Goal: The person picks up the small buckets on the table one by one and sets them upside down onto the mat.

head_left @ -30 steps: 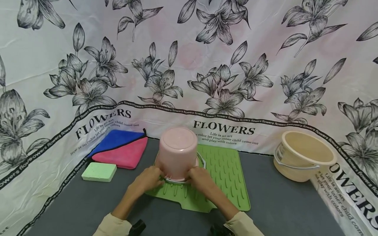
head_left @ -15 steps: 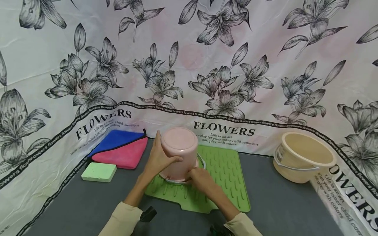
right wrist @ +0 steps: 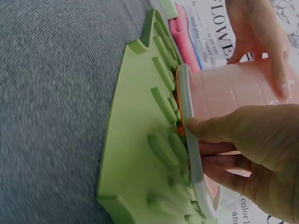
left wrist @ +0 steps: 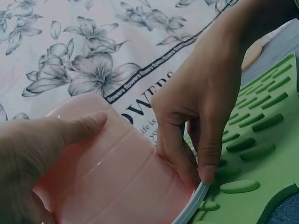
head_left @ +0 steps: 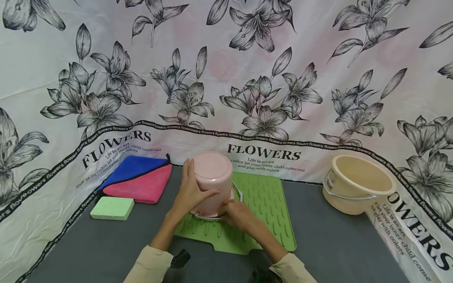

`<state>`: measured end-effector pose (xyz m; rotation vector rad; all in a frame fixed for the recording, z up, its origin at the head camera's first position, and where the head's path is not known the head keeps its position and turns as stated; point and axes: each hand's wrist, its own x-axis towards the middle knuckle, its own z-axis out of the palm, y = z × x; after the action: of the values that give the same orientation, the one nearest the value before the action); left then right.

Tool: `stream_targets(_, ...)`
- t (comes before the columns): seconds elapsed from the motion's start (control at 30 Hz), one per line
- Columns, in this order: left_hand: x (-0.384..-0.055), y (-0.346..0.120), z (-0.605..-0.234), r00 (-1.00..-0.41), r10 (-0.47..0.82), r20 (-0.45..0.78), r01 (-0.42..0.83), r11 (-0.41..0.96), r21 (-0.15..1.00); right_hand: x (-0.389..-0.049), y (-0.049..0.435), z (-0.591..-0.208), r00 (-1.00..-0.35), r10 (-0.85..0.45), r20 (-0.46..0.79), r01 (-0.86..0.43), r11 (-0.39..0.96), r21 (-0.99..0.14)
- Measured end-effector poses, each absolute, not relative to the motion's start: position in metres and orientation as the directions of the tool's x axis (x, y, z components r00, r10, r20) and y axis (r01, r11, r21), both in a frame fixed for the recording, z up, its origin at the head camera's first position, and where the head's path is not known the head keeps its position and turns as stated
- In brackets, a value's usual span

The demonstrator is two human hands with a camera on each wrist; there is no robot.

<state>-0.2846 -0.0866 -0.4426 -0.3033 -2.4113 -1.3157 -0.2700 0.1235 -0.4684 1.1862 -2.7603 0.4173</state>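
A pink bucket (head_left: 214,177) stands upside down on a green ridged mat (head_left: 265,212), its round base facing up. My left hand (head_left: 188,194) holds the bucket's left side, thumb across the front and fingers reaching round behind. In the left wrist view the thumb (left wrist: 96,120) lies against the pink wall. Down at the rim, my right hand (head_left: 238,216) pinches the white bucket handle (right wrist: 189,107), which runs along the rim at the front. The right wrist view shows the thumb on this handle and the other fingers bent beside it.
Left of the mat lie a folded blue and pink cloth (head_left: 141,181) and a pale green sponge block (head_left: 112,208). At the right stands an upright beige bucket (head_left: 345,196) with its handle down. Flower-printed sheeting (head_left: 223,98) rises behind the grey table (head_left: 106,251).
My left hand has moved from the bucket's lower rim up onto its left side. The right hand stays at the rim and the bucket has kept its place. The head view has shifted slightly.
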Motion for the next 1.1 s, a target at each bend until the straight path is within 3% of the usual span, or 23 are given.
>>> stream_targets(0.33, -0.281, -0.086, -0.443, -0.919, 0.024, 0.394, 0.350, 0.512, 0.784, -0.267, 0.133, -0.459, -0.677, -0.723, 0.137, -0.733, 0.645, -0.217)
stream_targets(0.53, -0.282, -0.088, -0.444, -0.918, 0.013, 0.397, 0.346, 0.521, 0.780, -0.264, 0.150, -0.447, -0.689, -0.688, 0.227, -0.724, 0.637, -0.264)
stream_targets(1.1, -0.279, -0.089, -0.439, -0.929, 0.002, 0.371, 0.314, 0.538, 0.783, -0.257, 0.238, -0.390, -0.809, -0.432, 0.398, -0.542, 0.811, -0.219)
